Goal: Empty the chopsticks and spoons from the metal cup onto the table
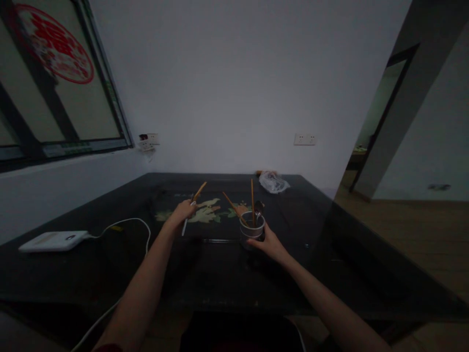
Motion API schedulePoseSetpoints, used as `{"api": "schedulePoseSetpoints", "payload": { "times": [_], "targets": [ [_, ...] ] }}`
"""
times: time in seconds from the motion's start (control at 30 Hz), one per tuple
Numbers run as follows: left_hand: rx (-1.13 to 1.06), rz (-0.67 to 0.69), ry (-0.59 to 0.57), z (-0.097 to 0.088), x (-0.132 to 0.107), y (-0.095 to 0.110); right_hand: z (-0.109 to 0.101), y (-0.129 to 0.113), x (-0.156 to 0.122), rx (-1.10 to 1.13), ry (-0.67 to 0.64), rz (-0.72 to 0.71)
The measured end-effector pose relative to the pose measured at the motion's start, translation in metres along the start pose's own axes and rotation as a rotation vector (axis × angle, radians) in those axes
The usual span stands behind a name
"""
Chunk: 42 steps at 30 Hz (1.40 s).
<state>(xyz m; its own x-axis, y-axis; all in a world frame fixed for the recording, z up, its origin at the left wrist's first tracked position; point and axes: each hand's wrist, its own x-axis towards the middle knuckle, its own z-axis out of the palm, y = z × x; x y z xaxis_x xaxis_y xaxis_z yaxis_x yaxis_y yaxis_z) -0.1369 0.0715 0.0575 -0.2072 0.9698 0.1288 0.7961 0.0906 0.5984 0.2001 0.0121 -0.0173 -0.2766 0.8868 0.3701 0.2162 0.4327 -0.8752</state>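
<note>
My left hand (184, 211) is closed over the left part of the table's flower print. Wooden chopsticks (200, 189) stick out beyond its fingers, and a thin pale stick (184, 228) hangs down below them; its kind is unclear. My right hand (270, 243) is wrapped round the near right side of a silvery metal cup (247, 239), which stands upright on the table. Inside the cup, one chopstick (252, 198) points straight up and another (231, 203) leans left. A metal spoon (259, 208) leans at the cup's right rim, bowl upward.
The dark glossy table (220, 278) reaches back to the wall. A white power bank (54, 241) lies at the left, with a white cable (141, 221) running off the front edge. At the back right lies a crumpled clear plastic bag (273, 182).
</note>
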Motion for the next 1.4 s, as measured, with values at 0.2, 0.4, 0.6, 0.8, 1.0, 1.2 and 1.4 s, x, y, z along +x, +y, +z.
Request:
{"api": "schedulePoseSetpoints", "payload": {
  "times": [0.2, 0.4, 0.6, 0.8, 1.0, 1.2, 1.4],
  "targets": [
    [0.285, -0.153, -0.036, 0.019, 0.005, -0.014, -0.001, -0.005, -0.001, -0.010, 0.001, 0.013],
    [0.441, -0.141, -0.082, 0.030, -0.004, -0.016, -0.001, -0.001, 0.000, -0.013, 0.002, 0.014],
    [0.447, -0.135, -0.063, 0.036, -0.004, -0.019, -0.001, -0.001, 0.000, -0.025, 0.007, 0.013],
    [0.434, -0.115, -0.031, 0.040, -0.004, -0.024, 0.001, -0.001, 0.000, 0.015, -0.005, -0.016],
    [0.494, -0.121, -0.011, 0.044, -0.005, -0.021, 0.000, -0.002, 0.000, 0.012, 0.000, -0.015],
    [0.541, -0.108, 0.002, 0.050, -0.007, -0.016, 0.000, 0.003, 0.001, 0.038, -0.012, -0.001],
    [0.545, -0.059, 0.013, 0.057, -0.006, -0.018, -0.001, 0.007, 0.001, 0.032, -0.010, 0.004]
  ]
}}
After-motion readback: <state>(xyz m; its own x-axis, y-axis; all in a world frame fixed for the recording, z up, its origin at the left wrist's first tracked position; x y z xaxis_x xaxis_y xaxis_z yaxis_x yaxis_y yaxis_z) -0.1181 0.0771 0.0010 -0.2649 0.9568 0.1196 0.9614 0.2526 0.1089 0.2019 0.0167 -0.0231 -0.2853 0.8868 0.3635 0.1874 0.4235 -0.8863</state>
